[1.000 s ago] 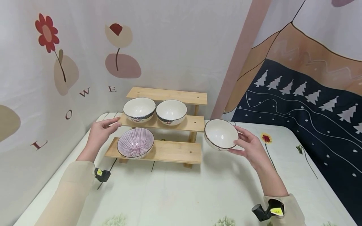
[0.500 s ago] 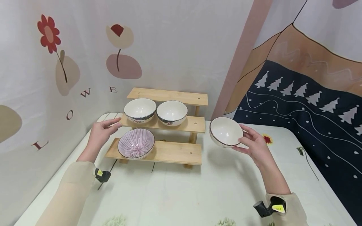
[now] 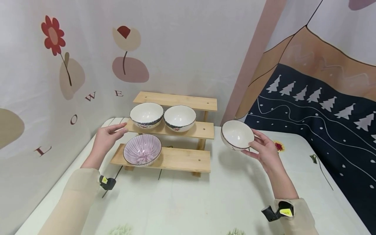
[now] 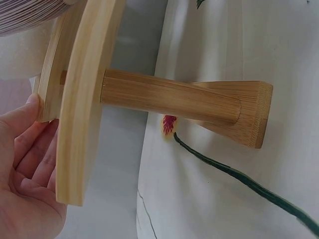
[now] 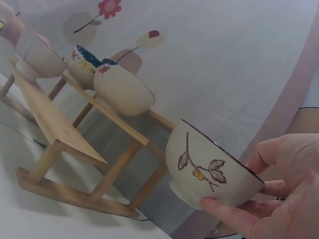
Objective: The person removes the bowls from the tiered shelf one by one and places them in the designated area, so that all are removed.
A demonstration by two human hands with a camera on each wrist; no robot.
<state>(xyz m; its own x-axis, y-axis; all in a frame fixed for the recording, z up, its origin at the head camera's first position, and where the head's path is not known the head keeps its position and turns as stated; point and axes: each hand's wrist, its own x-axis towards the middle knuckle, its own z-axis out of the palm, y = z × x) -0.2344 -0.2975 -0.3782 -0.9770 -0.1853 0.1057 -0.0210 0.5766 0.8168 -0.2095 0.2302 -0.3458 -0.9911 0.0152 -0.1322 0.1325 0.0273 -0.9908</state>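
— What are you holding?
— A round white ceramic bowl (image 3: 237, 134) with a brown rim and leafy sprig; my right hand (image 3: 265, 151) grips its right side, lifting it above the pale flower-printed tablecloth (image 3: 182, 202).
— And your other hand?
— Left of the bowl, my left hand (image 3: 106, 138) pinches the middle board's end on a three-tiered pale wooden rack (image 3: 183, 159).
— What's near that pinch?
— Just right of it, a white bowl with a dark-blue floral outside (image 3: 146, 114) and its matching neighbour (image 3: 180, 117); on the board below, a purple-striped bowl (image 3: 142, 150).
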